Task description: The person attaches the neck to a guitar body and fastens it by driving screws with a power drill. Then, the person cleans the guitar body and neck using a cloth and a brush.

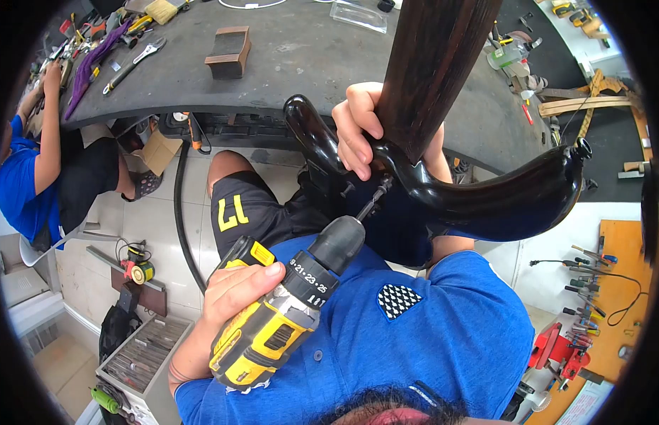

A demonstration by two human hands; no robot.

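Note:
A yellow and black cordless drill point(276, 319) is gripped in my left hand point(234, 294), its thumb lying along the body. The drill's long bit point(372, 198) points up and right, its tip at the glossy black, curved guitar body point(499, 202) close to the neck joint. My right hand point(361, 131) wraps round the base of the dark wooden neck point(436, 71), fingers pressing over the joint. The right forearm passes behind the body and is partly hidden. The instrument rests tilted over my lap, its neck rising beyond the top edge.
A dark workbench point(294, 57) runs across the front, with a wooden block point(229, 53) and an adjustable wrench point(135, 65) on it. Another person point(32, 177) in blue sits at the left. A black hose point(181, 219) trails down; a drawer unit point(145, 354) stands lower left.

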